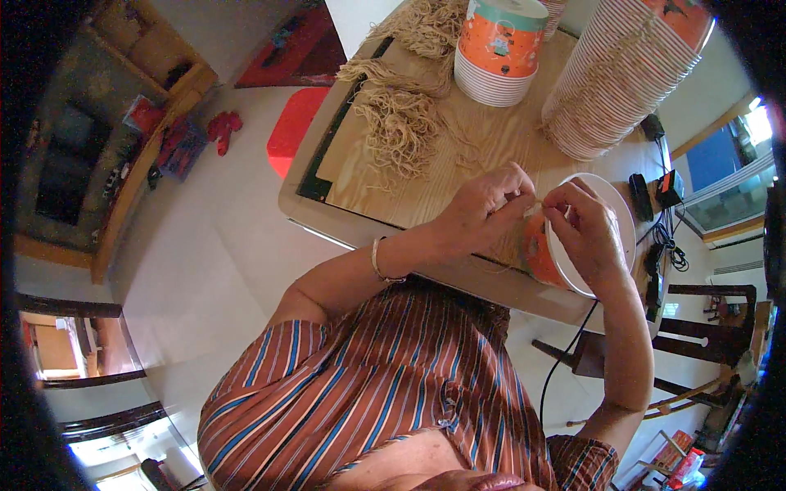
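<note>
My left hand (491,206) and my right hand (585,227) meet near the front right of the table, fingertips almost touching. Both are closed in a pinch on a thin tan string (538,203) between them. Just below and behind the fingers, an orange paper tub (540,255) with a broad white rim lies tilted at the table's front edge. My right hand covers part of that tub and rim; whether it rests on them I cannot tell. A loose strand trails by the tub's left side.
Tangled tan strings (397,131) lie across the table's (344,184) left and back. Behind my hands stand a short stack of orange tubs (495,82) and a tall leaning stack (614,86). Black adapters (641,198) with cables sit at the right edge. A red stool (291,135) stands left.
</note>
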### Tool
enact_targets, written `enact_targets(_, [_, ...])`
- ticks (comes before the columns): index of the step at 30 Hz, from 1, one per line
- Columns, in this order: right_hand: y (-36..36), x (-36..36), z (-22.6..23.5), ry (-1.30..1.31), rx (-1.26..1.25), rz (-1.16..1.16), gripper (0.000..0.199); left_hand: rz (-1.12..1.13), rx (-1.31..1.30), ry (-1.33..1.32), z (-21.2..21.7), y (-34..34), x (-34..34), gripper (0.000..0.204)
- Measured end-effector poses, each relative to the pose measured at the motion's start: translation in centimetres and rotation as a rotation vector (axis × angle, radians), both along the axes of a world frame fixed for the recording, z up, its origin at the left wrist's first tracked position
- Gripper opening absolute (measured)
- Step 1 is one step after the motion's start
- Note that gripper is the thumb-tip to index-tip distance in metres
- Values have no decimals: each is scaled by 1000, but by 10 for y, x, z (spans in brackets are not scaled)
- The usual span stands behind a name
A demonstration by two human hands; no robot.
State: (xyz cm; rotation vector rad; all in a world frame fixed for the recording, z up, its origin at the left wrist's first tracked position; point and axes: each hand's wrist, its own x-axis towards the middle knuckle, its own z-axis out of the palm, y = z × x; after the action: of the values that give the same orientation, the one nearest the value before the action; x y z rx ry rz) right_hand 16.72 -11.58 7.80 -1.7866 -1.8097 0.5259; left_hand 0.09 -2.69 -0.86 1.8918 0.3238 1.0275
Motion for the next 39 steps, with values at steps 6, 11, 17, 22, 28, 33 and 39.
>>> enact_targets(6, [4, -4, -4, -26, 79, 6, 6, 58, 181, -8, 3, 3, -1, 8])
enact_targets(11, [4, 13, -33, -15, 140, -244, 10, 100, 340, -19, -3, 3, 0, 7])
enact_targets(17, [1, 28, -42, 255, 75, -337, 13, 58, 222, 68, -8, 2, -7, 5])
enact_targets(22, [-2, 25, -32, 94, -7, -251, 11, -12, -17, 31, -1, 6, -1, 3])
enact_targets(28, [3, 3, 16, 102, -5, -127, 25, -3, 121, -98, 8, 8, 6, 5])
enact_targets(33, [5, 3, 1, 73, -18, -55, 26, -84, -75, -71, 10, 7, 4, 5])
enact_targets(39, [12, 6, -13, 191, -50, -30, 22, -64, -53, -89, 9, 13, 4, 4])
